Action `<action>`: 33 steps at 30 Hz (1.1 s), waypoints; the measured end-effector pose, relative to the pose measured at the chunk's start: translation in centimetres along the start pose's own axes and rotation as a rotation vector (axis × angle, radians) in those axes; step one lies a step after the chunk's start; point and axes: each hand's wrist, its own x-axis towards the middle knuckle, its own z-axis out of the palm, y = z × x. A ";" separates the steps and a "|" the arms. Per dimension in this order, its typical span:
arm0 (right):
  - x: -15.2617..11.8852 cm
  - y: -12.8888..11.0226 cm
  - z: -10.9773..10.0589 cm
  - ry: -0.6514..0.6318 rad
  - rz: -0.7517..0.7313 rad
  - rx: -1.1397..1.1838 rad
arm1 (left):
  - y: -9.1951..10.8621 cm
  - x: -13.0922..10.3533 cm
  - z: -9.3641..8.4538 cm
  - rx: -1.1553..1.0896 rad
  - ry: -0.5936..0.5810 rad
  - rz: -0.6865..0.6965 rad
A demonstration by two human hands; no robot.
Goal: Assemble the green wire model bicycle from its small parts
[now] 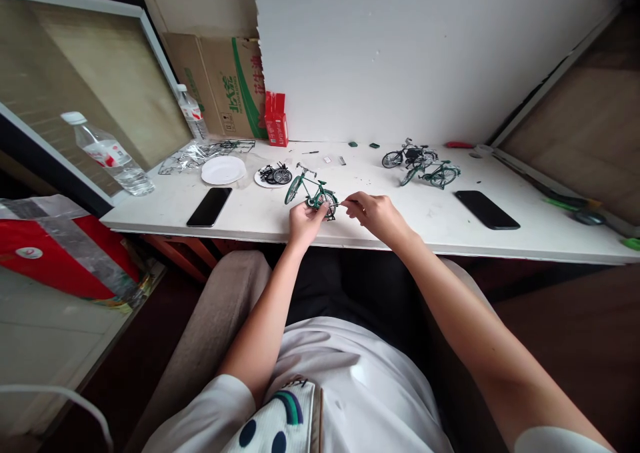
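Note:
My left hand (306,225) is closed around the rear of a green model bicycle (311,191), its thumb by the back wheel. The bicycle is raised a little above the table's front part, handlebar to the left. My right hand (371,211) is pinched just right of that back wheel. Between its fingertips is a thin, slender piece (342,203) that points at the wheel; its kind is too small to make out. Left of the bicycle, a small white plate (260,177) bears black model wheels (281,174) and other black parts.
Two more model bicycles, one black (395,158) and one green (443,173), stand to the right. Phones lie at left (210,207) and right (487,209). Farther left are a white plate (223,171), water bottles (117,159), parts frames (235,147) and a red box (277,119).

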 end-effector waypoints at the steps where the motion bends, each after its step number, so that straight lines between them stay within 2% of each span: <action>1: 0.0 0.0 0.1 0.012 0.005 0.021 | 0.1 0.0 0.0 -0.001 0.007 -0.001; 7: 0.0 -0.3 0.9 0.045 0.022 0.081 | 0.7 -0.1 0.0 -0.025 0.014 -0.034; 13: 0.1 -0.7 0.8 0.045 0.049 0.088 | 0.5 -0.2 -0.1 -0.006 -0.040 -0.005; 15: 0.2 -0.9 0.8 0.034 0.056 0.006 | 0.4 -0.2 -0.1 -0.015 -0.057 -0.011; 21: 0.4 -1.3 0.8 -0.070 0.093 -0.462 | 0.6 -0.2 0.1 -0.034 -0.047 -0.024; 33: 0.5 -2.5 -0.7 -0.162 0.013 -0.520 | 0.8 -0.1 0.2 -0.084 -0.047 -0.003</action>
